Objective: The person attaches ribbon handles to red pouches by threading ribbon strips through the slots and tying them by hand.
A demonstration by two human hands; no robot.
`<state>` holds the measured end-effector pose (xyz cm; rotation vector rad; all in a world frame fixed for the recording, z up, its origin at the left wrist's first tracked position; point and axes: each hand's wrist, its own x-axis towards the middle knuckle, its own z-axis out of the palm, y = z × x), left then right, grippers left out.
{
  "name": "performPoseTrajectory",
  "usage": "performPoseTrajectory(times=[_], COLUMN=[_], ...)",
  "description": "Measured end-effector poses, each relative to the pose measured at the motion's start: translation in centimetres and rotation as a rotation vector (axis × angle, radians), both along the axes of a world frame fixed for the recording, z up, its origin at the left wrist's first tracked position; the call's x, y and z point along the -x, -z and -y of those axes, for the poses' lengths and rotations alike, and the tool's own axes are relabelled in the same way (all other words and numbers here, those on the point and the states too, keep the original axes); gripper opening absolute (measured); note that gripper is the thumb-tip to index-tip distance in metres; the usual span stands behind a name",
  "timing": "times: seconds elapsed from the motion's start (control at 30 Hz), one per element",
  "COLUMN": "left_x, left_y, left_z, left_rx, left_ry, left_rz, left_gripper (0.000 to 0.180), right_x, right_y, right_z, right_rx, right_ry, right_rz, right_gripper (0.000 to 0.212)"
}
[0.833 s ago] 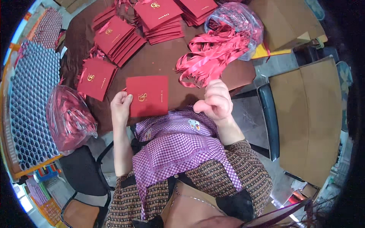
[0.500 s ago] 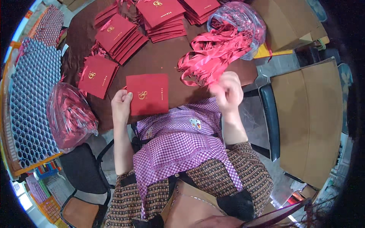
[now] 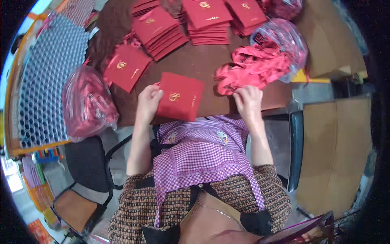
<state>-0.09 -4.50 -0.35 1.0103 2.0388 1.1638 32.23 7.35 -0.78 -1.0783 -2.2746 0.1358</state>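
Fingers [image 3: 153, 88] of L hand [image 3: 148, 100] pinching flat red bag [image 3: 182, 97] at edge, prob. best hold: bag looking light, stiffish. R hand [image 3: 249, 100] meeting ribbon loops [image 3: 260, 67], pinch unclear; loops looking soft, slippery.

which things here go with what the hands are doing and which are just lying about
Seem part of the work:
- flat red piece, held in the left hand
- pink ribbons, at the right hand
- matching red stacks

Seem just lying about:
- brown cardboard at right
- black chair back at left
- honeycomb-patterned pile at far left
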Motion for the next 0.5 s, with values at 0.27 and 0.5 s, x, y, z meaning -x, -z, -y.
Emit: performPoseTrajectory(times=[0.27, 0.5], left_x=[-0.1, -0.1], left_y=[0.0, -0.4], left_z=[-0.1, 0.0], left_rx=[-0.026, -0.156], left_ry=[0.093, 0.102], left_rz=[0.140, 0.385], left_gripper=[0.020, 0.020], right_x=[2.7, 5.3], right_y=[-7.4, -8.2], right_z=[-0.9, -1.1], right_rx=[-0.091, 0.417], right_ry=[-0.179, -0.405], right_rz=[-0.328, -0.790], right_gripper=[0.021, 0.017])
